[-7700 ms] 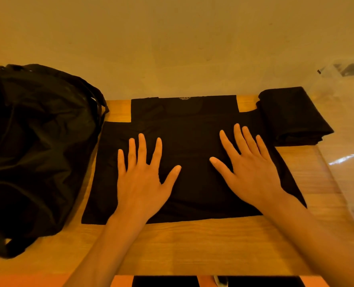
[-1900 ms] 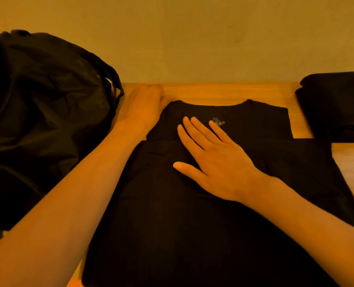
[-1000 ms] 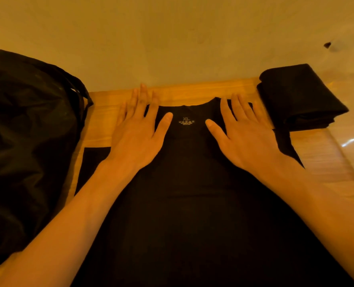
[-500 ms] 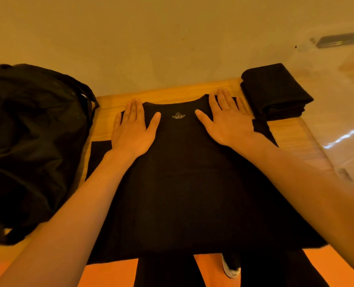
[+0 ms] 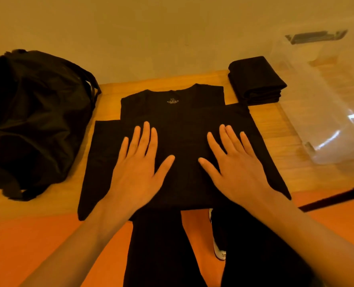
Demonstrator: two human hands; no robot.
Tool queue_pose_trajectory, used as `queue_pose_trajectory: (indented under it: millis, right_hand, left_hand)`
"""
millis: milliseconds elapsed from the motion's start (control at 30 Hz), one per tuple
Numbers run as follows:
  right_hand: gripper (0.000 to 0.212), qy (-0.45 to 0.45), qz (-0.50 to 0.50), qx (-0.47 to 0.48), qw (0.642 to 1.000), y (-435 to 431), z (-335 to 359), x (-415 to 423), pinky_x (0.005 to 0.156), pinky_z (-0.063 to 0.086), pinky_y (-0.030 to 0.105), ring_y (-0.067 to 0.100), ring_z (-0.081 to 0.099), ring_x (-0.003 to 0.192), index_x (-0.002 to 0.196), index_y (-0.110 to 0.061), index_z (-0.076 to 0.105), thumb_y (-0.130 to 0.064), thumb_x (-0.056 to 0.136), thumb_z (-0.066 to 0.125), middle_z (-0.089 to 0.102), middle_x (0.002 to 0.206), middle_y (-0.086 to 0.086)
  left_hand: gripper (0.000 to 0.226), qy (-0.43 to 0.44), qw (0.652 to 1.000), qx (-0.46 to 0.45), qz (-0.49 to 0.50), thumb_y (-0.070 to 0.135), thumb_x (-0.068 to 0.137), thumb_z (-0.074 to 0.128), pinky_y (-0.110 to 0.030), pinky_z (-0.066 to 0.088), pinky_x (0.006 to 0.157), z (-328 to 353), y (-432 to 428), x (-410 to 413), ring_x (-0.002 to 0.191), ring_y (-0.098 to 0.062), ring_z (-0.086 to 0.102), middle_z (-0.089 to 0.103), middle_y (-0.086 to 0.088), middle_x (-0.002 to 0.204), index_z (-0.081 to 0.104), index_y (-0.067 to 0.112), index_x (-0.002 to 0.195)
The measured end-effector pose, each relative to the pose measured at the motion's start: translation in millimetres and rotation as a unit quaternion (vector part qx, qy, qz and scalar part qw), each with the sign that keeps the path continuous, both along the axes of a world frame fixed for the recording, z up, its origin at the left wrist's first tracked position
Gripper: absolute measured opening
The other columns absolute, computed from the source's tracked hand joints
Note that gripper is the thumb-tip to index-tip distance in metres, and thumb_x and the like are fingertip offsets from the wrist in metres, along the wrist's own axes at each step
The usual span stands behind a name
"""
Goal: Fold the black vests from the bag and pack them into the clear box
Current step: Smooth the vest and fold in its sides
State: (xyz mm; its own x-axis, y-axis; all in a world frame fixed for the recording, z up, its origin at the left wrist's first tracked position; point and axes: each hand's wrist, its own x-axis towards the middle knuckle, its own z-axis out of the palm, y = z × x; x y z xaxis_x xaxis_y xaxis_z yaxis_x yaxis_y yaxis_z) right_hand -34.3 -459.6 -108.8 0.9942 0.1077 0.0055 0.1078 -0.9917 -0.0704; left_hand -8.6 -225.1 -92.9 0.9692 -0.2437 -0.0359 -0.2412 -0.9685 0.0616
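Plain pale wall at the back, with a light wooden bench [image 5: 281, 141] pushed up against it. The left edge of the bench is taken up by a big slouchy black fabric bag [image 5: 33, 121]; can't see what's inside. In the middle of the bench is a black sleeveless vest [image 5: 182, 112] laid out flat. Its neck points to the wall with a small printed label showing, the hem sits right at the near edge, and the left corner looks to hang over a bit.

The left hand [image 5: 138, 172] lies palm-down on the vest's left half and the right hand [image 5: 234, 170] on its right half. Neither has a grip on anything: fingers are straight and spread apart, just pressing the cloth flat. At the far right corner sits a stack of folded black vests [image 5: 256, 79], and the flat vest's upper right corner touches it, or near enough. Past the right edge is the clear plastic box [image 5: 327, 121]; can't tell if anything's in it.

So I'd guess the first fold is next. What could go wrong, imo:
- The cloth looks thin, so once a hand lifts to bring a side in, the whole vest can slide and the fold comes out crooked.
- That overhanging hem could drag it towards the floor.
- Swinging the right side over might catch the stack and knock it askew.
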Motion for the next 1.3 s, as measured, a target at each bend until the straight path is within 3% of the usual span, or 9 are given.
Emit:
queue_pose_trajectory:
  millis: [167, 433, 567, 667, 833, 1100, 1167, 1233, 1300]
  right_hand:
    - [0.079, 0.011, -0.003, 0.017, 1.000, -34.8, -5.8, -10.7, 0.127, 0.001, 0.043, 0.018, -0.009, 0.155, 0.162, -0.029, 0.003, -0.068, 0.093, -0.008, -0.002, 0.170, 0.005]
    - [0.096, 0.027, -0.058, -0.009, 0.998, -46.6, 1.5, -7.0, 0.126, -0.003, 0.043, 0.022, -0.010, 0.155, 0.161, -0.014, 0.000, -0.071, 0.087, -0.019, -0.001, 0.169, 0.012]
    - [0.085, -0.021, -0.015, 0.000, 1.000, -1.6, 14.9, 13.8, 0.126, -0.004, 0.044, 0.025, -0.005, 0.156, 0.162, -0.015, 0.008, -0.068, 0.097, -0.005, 0.005, 0.169, 0.015]
    - [0.078, 0.019, 0.040, 0.006, 0.999, 30.5, 14.4, 55.2, 0.126, -0.007, 0.044, 0.024, -0.009, 0.156, 0.162, -0.022, 0.002, -0.067, 0.098, 0.002, -0.002, 0.169, 0.012]
    - [0.079, 0.059, -0.035, 0.010, 0.998, -0.3, 2.0, 102.3, 0.125, -0.006, 0.045, 0.024, -0.011, 0.155, 0.162, -0.020, -0.003, -0.068, 0.099, 0.003, -0.008, 0.169, 0.011]
    - [0.082, 0.069, -0.076, -0.022, 0.994, -16.7, 7.6, 104.8, 0.127, -0.001, 0.045, 0.026, -0.009, 0.156, 0.162, -0.015, -0.004, -0.066, 0.099, 0.005, -0.004, 0.169, 0.015]
    - [0.078, 0.015, -0.033, -0.024, 0.999, 1.3, 18.2, 97.9, 0.126, -0.002, 0.046, 0.027, -0.010, 0.155, 0.162, -0.016, -0.003, -0.063, 0.101, 0.007, -0.004, 0.168, 0.016]
    - [0.070, -0.025, 0.074, 0.001, 0.997, 33.5, 28.8, 95.3, 0.126, -0.005, 0.044, 0.025, -0.014, 0.155, 0.162, -0.023, -0.003, -0.059, 0.103, 0.010, -0.008, 0.168, 0.013]
    - [0.068, -0.006, 0.179, -0.003, 0.984, 66.7, 28.8, 105.8, 0.126, -0.008, 0.043, 0.022, -0.018, 0.153, 0.161, -0.030, -0.007, -0.060, 0.101, 0.007, -0.013, 0.168, 0.009]
  left_hand:
    - [0.083, 0.021, 0.999, 0.010, 0.022, 0.077, 0.090, -0.006, -0.044, -0.006, 0.127, -17.8, 33.0, -28.6, 0.154, -0.019, -0.019, -0.016, 0.001, 0.169, -0.009, 0.033, 0.160]
    - [0.095, 0.020, 0.996, -0.001, 0.086, 0.082, 0.082, -0.008, -0.041, -0.004, 0.127, -12.7, 68.0, -28.0, 0.155, -0.020, -0.014, -0.009, -0.004, 0.170, -0.002, 0.031, 0.162]
    - [0.087, -0.026, 0.998, -0.028, 0.042, 0.079, 0.092, 0.004, -0.043, -0.002, 0.127, -0.8, 43.2, -4.6, 0.156, -0.022, -0.010, -0.007, -0.006, 0.171, 0.006, 0.028, 0.163]
    - [0.081, -0.025, 0.999, -0.012, 0.034, 0.073, 0.097, 0.012, -0.043, -0.004, 0.127, 0.9, 30.2, 35.4, 0.156, -0.021, -0.013, -0.010, -0.004, 0.170, 0.000, 0.027, 0.163]
    - [0.082, 0.057, 0.995, 0.006, 0.087, 0.071, 0.098, 0.009, -0.042, -0.004, 0.127, -9.6, 70.4, 79.9, 0.156, -0.016, -0.013, -0.011, -0.002, 0.170, -0.005, 0.023, 0.163]
    - [0.090, 0.041, 0.994, 0.010, 0.103, 0.073, 0.094, 0.003, -0.043, -0.005, 0.127, -1.5, 68.0, 87.6, 0.156, -0.021, -0.014, -0.011, -0.008, 0.170, -0.007, 0.016, 0.162]
    - [0.089, -0.020, 0.996, -0.014, 0.088, 0.071, 0.095, -0.001, -0.042, -0.005, 0.127, 8.8, 54.0, 65.3, 0.156, -0.022, -0.012, -0.009, -0.010, 0.170, -0.005, 0.013, 0.162]
    - [0.088, -0.078, 0.995, -0.024, 0.061, 0.070, 0.099, 0.004, -0.043, -0.001, 0.128, 9.2, 35.0, 24.9, 0.157, -0.023, -0.010, -0.008, -0.011, 0.170, -0.002, 0.010, 0.162]
    - [0.093, -0.073, 0.995, -0.010, 0.069, 0.073, 0.096, 0.008, -0.046, 0.003, 0.128, -0.2, 23.1, -12.0, 0.157, -0.025, -0.011, -0.008, -0.014, 0.170, -0.001, 0.008, 0.162]
